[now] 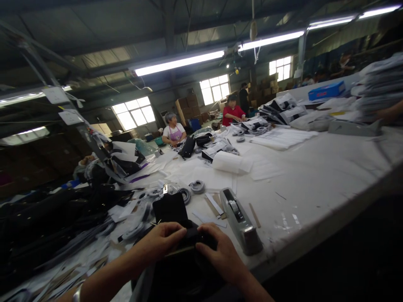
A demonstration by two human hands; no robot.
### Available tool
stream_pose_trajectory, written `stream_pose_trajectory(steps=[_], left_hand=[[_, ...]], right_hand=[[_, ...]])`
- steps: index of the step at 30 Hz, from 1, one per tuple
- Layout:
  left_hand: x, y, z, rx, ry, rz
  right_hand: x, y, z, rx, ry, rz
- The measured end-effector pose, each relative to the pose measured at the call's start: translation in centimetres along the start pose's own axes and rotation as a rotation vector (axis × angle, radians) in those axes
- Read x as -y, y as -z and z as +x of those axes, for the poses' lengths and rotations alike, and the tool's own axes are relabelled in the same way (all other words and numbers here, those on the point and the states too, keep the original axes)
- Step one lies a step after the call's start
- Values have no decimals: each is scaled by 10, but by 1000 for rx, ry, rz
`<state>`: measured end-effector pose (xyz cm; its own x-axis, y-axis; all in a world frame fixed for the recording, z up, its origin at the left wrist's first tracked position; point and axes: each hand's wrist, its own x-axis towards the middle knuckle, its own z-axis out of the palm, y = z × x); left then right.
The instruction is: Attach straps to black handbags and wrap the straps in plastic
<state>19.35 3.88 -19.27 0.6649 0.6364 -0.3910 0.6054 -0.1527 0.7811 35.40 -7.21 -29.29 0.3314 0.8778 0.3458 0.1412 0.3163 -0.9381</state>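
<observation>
Both my hands meet low in the middle of the view on a black bag-like item [182, 251] with its flap [170, 207] raised. My left hand [163, 241] curls its fingers over the item's top edge from the left. My right hand [220, 251] grips the same edge from the right, fingers bent. The two hands nearly touch. What lies under the fingers is too dark to make out.
A grey tape dispenser [241, 220] stands just right of my hands on the long white table [315, 180]. Tape rolls [197, 186], paper strips and black bags litter it. Two people [173, 130] sit at the far end. Stacked goods rise at the right [378, 84].
</observation>
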Motion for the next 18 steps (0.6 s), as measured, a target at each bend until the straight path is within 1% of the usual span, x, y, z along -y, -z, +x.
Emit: stream_pose_trajectory(steps=[3,7,11,15,18], left_hand=[[-3,5,3,-63,-35,201],[-15,3,4,-102,-100,424],[-27,-5,1,-192,-170,659],[-37,-17,-6,-277,-204,928],[-42,-24,-11,-267,-222,1009]], right_hand=[[0,-4,-2,-53,-1,7],[-1,-11,-4,-109,14,12],[-5,-15,-5,-133,30,8],[-8,-16,-6,-144,55,-17],[-8,-17,-7,-135,78,-26]])
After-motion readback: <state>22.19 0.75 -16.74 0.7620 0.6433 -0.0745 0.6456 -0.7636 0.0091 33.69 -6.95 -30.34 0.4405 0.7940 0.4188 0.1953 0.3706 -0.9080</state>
